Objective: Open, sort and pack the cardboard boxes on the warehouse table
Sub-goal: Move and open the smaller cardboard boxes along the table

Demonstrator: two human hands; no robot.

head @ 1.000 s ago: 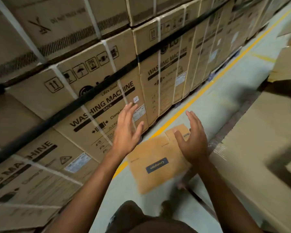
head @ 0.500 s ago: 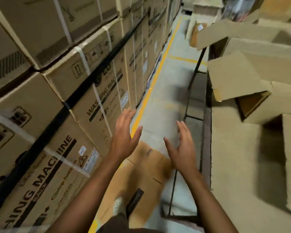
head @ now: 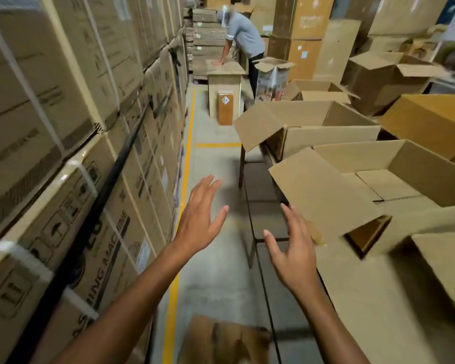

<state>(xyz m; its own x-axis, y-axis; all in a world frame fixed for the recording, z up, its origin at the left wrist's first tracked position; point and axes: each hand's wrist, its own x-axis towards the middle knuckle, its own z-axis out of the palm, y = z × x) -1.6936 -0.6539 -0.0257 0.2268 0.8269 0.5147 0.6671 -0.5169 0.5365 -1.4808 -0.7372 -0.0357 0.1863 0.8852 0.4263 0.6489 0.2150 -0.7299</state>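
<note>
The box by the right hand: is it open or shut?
Open. The box has flaps spread outward, and its bare bottom shows.

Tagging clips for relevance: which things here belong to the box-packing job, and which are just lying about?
Job: left hand, right hand, nearest open box, farther open box, table.
Lying about: stacked washing machine cartons, flattened cardboard, small brown box, another person.

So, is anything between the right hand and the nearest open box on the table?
Nothing visible. The right hand is open, its fingertips close by the outward-hanging flap of the nearest open box, with no object between. Whether they touch cannot be told. The left hand hangs open over the aisle floor.
</note>
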